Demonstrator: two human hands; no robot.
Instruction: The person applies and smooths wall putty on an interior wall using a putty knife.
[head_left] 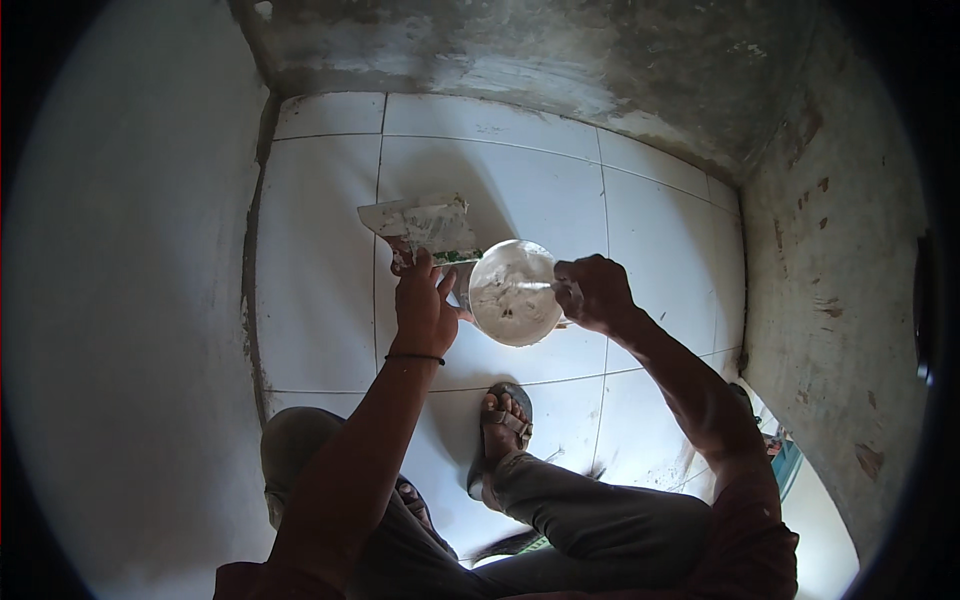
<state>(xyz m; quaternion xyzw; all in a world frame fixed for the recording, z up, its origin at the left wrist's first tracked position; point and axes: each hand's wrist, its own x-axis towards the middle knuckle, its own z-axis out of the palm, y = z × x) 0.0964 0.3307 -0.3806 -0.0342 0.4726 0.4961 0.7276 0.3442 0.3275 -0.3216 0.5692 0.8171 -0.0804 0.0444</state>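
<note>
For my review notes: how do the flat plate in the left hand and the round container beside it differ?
Shape: the flat plate is broad and angular; the container is round and open-topped.
Contents: the plate has only patchy pale smears on its face, while the container holds a pool of pale mix.
Shared: pale material shows on the plate and in the container.

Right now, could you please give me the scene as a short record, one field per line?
Left grip: holds a smeared flat plate
Right grip: closed around a pale object, mostly hidden
Container: round, holds whitish paste, between the grips
Floor: white tiles
Far wall: grey, patchy
Footwear: dark sandals
</note>
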